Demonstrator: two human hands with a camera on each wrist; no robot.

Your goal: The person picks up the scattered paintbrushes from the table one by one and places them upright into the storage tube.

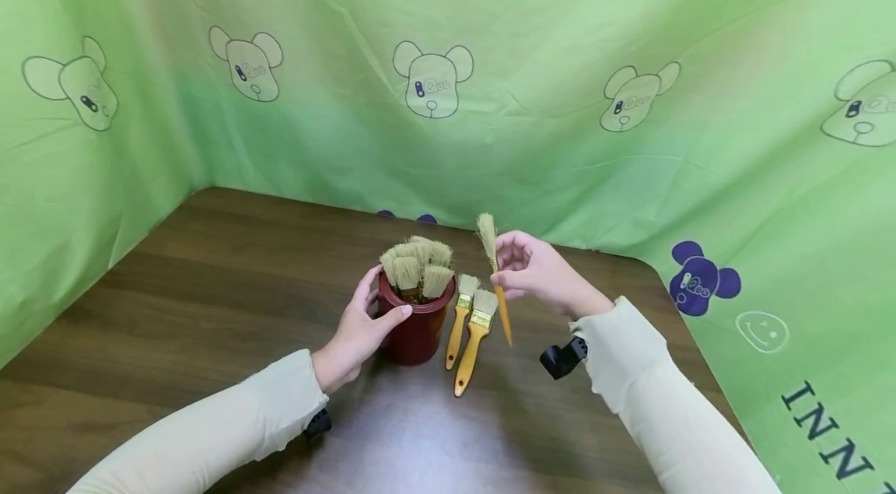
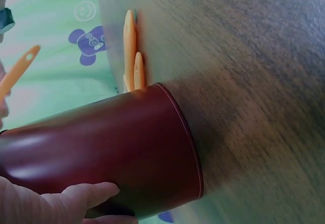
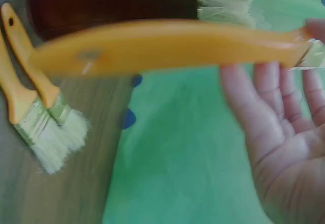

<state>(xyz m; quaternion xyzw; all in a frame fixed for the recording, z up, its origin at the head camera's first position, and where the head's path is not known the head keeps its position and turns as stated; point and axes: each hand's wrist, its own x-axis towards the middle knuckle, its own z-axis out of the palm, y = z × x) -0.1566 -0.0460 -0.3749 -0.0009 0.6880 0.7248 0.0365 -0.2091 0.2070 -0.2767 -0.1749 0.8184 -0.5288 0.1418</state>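
A dark red round container (image 1: 413,337) stands upright on the table, packed with several paintbrushes (image 1: 418,264), bristles up. My left hand (image 1: 358,332) grips its left side, thumb across the front below the rim. In the left wrist view, some of those fingers lie against the container's wall (image 2: 101,153). Above the table, to the right of the container, my right hand (image 1: 537,270) pinches a paintbrush (image 1: 501,306) near its metal band, bristles up and yellow handle down. Two more paintbrushes, a narrow one (image 1: 458,327) and a wider one (image 1: 474,342), lie between the container and that hand.
The brown wooden table (image 1: 245,284) meets a green curtain (image 1: 336,144) printed with bear heads at the back and sides. Black wrist cameras sit under both cuffs, the right one (image 1: 560,360) hanging just above the tabletop.
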